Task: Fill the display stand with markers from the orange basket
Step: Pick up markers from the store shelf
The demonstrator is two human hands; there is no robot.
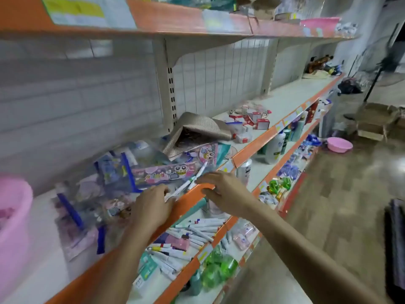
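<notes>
Left hand (pixel 153 207): at the orange front edge of the middle shelf (pixel 282 99), palm down, fingers curled around the lower ends of a few white markers (pixel 186 185). The grip at the ends leaves the barrels free to swing or slide.
Right hand (pixel 221 186): just beside the left, above the shelf lip. Fingers spread and slightly bent, tips touching or nearly touching the marker barrels; whether they grip cannot be told. Probable purpose: to steady or align the bundle.
Held markers: angled up and away from the left hand, capped ends pointing toward the printed pouches (pixel 166 172) behind them. They lie across the lip, so the shelf edge carries part of the weight.
Loose markers (pixel 197 231): a heap on the shelf below, directly under the hands, piled in mixed directions.
Orange basket: not identifiable in view; motion blur hides detail.
Display stand: not identifiable in view.
Pink basin (pixel 13 216): at far left on the middle shelf, well apart from the hands.
Step in hand (judgement): gathering and squaring a small batch before transfer.
Risk (judgement): barrels held only at one end may fan out and drop to the lower shelf.
</notes>
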